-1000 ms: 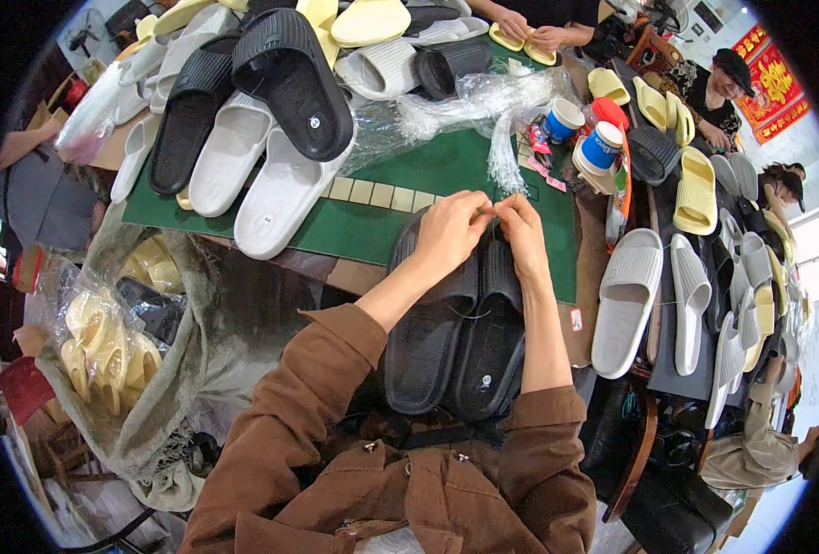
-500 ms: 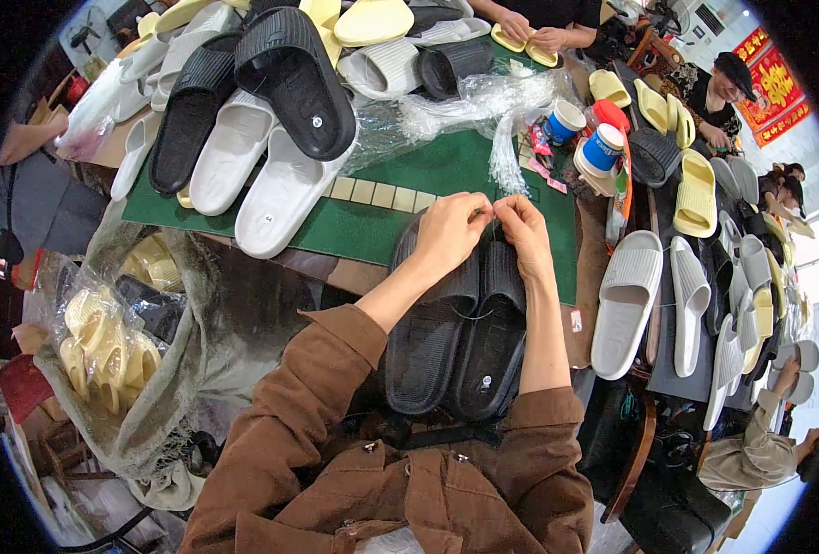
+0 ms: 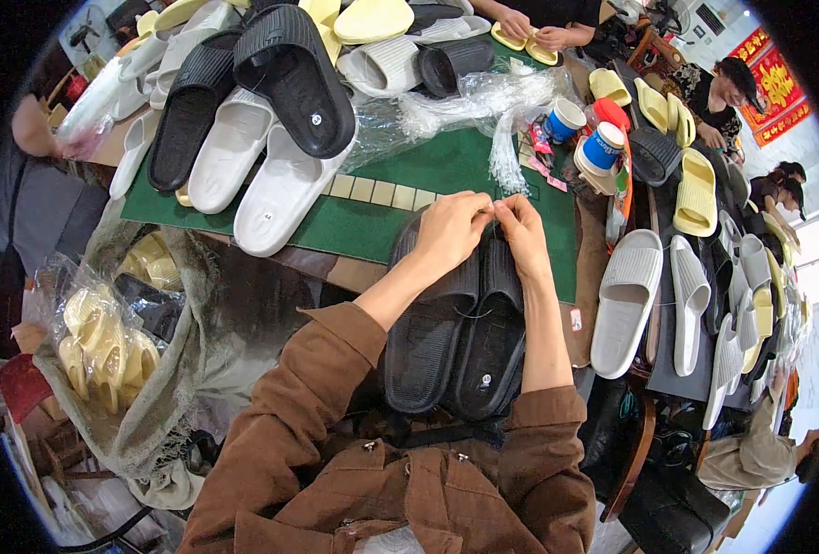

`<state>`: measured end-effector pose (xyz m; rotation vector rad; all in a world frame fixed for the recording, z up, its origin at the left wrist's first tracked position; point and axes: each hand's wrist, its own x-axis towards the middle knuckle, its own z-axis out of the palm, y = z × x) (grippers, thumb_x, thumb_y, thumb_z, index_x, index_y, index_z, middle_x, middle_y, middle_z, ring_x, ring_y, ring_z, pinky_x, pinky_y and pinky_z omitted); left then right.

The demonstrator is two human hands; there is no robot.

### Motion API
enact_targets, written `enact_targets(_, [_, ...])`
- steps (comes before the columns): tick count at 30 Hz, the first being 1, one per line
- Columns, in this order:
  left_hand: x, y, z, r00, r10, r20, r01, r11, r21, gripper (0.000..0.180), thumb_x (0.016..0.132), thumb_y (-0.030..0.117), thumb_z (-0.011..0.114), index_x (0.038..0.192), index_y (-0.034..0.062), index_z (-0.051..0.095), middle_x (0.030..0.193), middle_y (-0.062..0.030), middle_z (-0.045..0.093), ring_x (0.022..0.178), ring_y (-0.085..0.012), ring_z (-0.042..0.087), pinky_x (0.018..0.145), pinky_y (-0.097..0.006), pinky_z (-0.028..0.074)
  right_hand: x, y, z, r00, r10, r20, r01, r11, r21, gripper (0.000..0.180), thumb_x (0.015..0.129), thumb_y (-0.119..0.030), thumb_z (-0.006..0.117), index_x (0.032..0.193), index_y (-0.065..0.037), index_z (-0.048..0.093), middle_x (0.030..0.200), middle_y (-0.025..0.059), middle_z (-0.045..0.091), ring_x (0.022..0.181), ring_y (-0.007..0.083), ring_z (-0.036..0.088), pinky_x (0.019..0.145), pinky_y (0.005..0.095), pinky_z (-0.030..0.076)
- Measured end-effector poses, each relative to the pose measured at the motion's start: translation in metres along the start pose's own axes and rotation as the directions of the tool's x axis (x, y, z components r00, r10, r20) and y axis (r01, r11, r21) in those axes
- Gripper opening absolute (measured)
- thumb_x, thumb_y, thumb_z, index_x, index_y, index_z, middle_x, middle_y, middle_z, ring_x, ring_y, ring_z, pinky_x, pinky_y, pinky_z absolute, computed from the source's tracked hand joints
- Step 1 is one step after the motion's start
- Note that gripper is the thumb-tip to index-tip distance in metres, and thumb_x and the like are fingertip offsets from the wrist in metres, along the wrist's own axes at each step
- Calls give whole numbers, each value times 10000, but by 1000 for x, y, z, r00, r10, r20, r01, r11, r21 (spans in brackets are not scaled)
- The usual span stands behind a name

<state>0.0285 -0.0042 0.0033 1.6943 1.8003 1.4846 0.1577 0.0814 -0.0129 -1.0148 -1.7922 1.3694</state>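
A pair of black slide sandals stands side by side at the table's front edge, one black slide (image 3: 419,355) at left and the other black slide (image 3: 488,355) at right. A thin clear plastic loop (image 3: 472,315) spans the two straps. Above the straps, my left hand (image 3: 451,231) is closed in a pinch. Right beside it my right hand (image 3: 523,238) pinches too, the fingertips of both hands almost touching. Between them seems to be the end of a thin plastic string, hardly visible. Beyond my hands lies a bunch of white plastic strings (image 3: 509,166).
A green mat (image 3: 308,233) covers the table. Black and white slides (image 3: 271,212) are heaped at back left. Blue-and-white tubs (image 3: 602,148) stand at right, near more slides (image 3: 626,305). A sack of bagged yellow slides (image 3: 105,346) sits at left. A co-worker's hands (image 3: 550,37) handle yellow slides opposite.
My hands stay pinched in nearly the same place, with the right fingers shifted very slightly. Co-workers at left and right have moved a little.
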Motion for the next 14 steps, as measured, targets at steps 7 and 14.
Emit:
enact_targets(7, [-3,1,1,997,65,38,-68,992,102,75,821,122,606,855,58,622,784,-118,610,737,-341,611,642,-430,479,4,-11,-3,985,175,-4,-170,960,223,161,892,-214,597,806,-80,576,659,-56,469,573,42,391,514,222,314])
enact_targets(14, [-1,2,-1,998,-22,53,21,1000,4,67,817,91,583,862,56,618,786,-114,617,739,-310,622,631,-401,466,3,-7,-2,996,85,-25,-80,985,150,219,885,-276,620,830,-68,578,651,-63,460,562,55,384,502,225,297])
